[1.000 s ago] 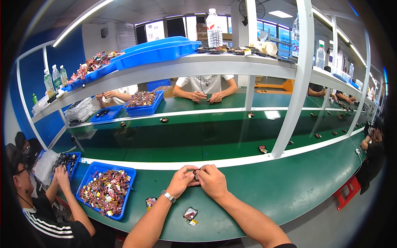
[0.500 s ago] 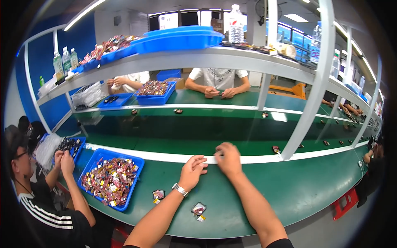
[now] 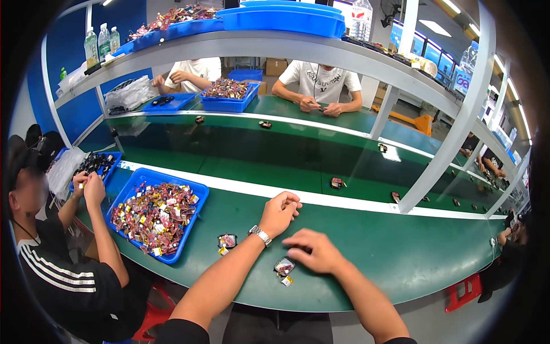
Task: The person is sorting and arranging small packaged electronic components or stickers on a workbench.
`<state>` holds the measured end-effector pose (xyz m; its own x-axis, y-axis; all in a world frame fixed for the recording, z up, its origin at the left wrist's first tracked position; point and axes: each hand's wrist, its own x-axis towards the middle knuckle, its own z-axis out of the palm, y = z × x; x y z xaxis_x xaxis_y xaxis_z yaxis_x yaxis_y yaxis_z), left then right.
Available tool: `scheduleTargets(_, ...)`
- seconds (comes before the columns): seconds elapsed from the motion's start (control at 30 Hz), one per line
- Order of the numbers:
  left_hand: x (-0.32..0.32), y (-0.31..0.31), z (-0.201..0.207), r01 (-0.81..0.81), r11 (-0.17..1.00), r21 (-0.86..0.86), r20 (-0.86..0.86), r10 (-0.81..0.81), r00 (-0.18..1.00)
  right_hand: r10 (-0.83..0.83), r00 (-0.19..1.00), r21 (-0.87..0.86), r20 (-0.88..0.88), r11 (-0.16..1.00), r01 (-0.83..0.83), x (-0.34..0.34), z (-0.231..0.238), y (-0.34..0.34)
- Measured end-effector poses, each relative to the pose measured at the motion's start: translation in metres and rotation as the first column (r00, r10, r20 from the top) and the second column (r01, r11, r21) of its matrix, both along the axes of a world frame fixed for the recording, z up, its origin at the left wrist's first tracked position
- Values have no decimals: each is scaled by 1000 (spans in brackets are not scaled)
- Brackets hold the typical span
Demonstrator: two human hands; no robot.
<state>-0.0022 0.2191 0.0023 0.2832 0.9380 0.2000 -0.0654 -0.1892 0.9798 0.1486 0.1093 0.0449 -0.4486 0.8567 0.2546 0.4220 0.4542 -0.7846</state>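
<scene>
My right hand (image 3: 314, 252) hovers with fingers apart and bent beside a small black-rimmed housing (image 3: 284, 265) with reddish parts inside. A small yellow-and-white piece (image 3: 287, 281) lies just below that housing. My left hand (image 3: 279, 213), with a metal watch at the wrist, is beside the white rail; its fingers are loosely bent and nothing shows in them. Left of my left forearm lies a similar housing (image 3: 227, 240) with its own yellow-and-white piece (image 3: 223, 250). On the dark green belt beyond the rail sits another small assembly (image 3: 337, 183).
A blue tray (image 3: 201, 202) heaped with small reddish and yellow parts stands at my left. Past it a co-worker's hands (image 3: 89, 186) work beside a tray of black pieces. The white rail (image 3: 246, 187) borders the belt. A metal post (image 3: 447, 132) rises at the right, carrying an overhead shelf (image 3: 275, 45).
My right hand has drawn back from the rail toward the near housing. A small assembly now shows on the belt where none was beside that hand. My left hand has shifted slightly up and right.
</scene>
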Motion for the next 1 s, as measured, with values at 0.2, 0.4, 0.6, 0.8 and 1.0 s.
scheduleTargets(0.2, 4, 1, 1, 49, 998, -30, 22, -48, 999, 208, 951, -82, 228, 978, -194, 4, 6, 6)
scheduleTargets(0.4, -3, -3, 4, 226, 967, -118, 86, -217, 972, -223, 974, -147, -49, 966, 214, 48, 3, 56)
scheduleTargets(0.6, -7, -6, 13, 378, 910, -172, -63, -393, 917, -215, 974, 146, -71, 964, 224, 44, -6, 57)
scheduleTargets(0.8, -4, -6, 23, 417, 874, -250, 21, -426, 904, -250, 964, 129, -88, 957, 260, 51, 1, 53)
scheduleTargets(1.0, -1, -11, 20, 422, 862, -282, 142, -397, 907, -212, 966, 307, 150, 938, 158, 55, 5, 39)
